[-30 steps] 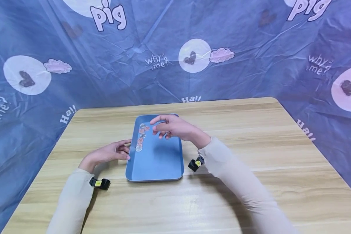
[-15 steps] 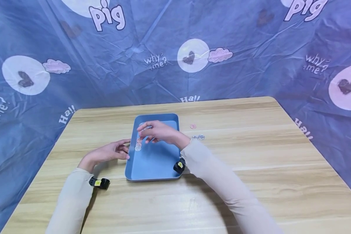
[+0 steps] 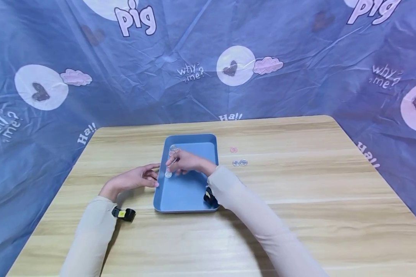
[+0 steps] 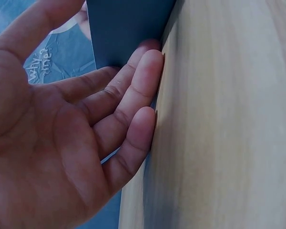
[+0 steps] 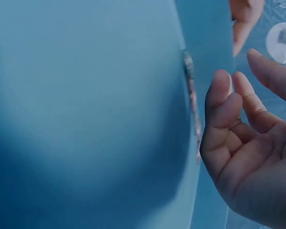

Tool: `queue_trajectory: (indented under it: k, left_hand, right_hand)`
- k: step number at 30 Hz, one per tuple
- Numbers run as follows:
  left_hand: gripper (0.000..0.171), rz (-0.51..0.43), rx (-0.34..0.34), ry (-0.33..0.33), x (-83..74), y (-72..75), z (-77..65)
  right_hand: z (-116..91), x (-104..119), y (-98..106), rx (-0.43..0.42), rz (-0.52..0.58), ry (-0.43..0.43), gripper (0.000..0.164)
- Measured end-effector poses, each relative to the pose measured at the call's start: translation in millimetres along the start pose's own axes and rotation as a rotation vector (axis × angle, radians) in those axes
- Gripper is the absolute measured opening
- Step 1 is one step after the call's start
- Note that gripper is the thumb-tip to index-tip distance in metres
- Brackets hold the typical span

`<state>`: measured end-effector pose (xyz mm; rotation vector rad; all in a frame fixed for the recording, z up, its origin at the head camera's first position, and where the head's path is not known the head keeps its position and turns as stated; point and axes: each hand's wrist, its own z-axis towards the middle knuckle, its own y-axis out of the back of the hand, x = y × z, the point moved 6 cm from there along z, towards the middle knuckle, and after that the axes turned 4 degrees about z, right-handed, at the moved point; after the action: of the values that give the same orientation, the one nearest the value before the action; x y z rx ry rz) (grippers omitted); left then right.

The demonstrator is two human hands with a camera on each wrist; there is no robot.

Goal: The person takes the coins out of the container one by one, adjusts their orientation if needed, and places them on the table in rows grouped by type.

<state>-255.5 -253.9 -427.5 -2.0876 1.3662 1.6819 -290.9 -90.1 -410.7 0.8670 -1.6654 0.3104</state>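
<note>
A blue rectangular tray [image 3: 190, 196] lies on the table with a column of silver and copper-coloured coins [image 3: 168, 174] along its left side. My right hand [image 3: 187, 161] is over that column, its fingertips close to the coins and hiding some of them. In the right wrist view its fingers are loosely bent, with nothing visible between them, beside the row of coins [image 5: 189, 64]. My left hand [image 3: 135, 179] rests at the tray's left wall. Seen from the left wrist, its fingers [image 4: 138, 86] lie against the table and the tray's outer side.
On the wooden table [image 3: 298, 200], right of the tray, lie a copper-coloured coin [image 3: 234, 149] and two silver coins [image 3: 244, 162] side by side. A printed blue cloth [image 3: 152, 96] hangs behind the table.
My right hand has moved left and slightly down over the coins in the tray, uncovering the coins on the table to the right. My left hand has stayed at the tray's wall.
</note>
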Motion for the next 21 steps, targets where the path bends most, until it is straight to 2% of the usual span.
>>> queue_trajectory:
  k: [7, 21]
  left_hand:
    - [0.086, 0.001, -0.004, -0.004, -2.1, 0.6, 3.9]
    - [0.086, -0.021, 0.024, -0.01, -5.1, -1.5, 1.0]
  right_hand:
    - [3.2, -9.6, 1.3, -0.005, -0.089, -0.045, 0.026]
    - [9.6, -11.0, -9.0, -0.083, -0.255, -0.054, 0.022]
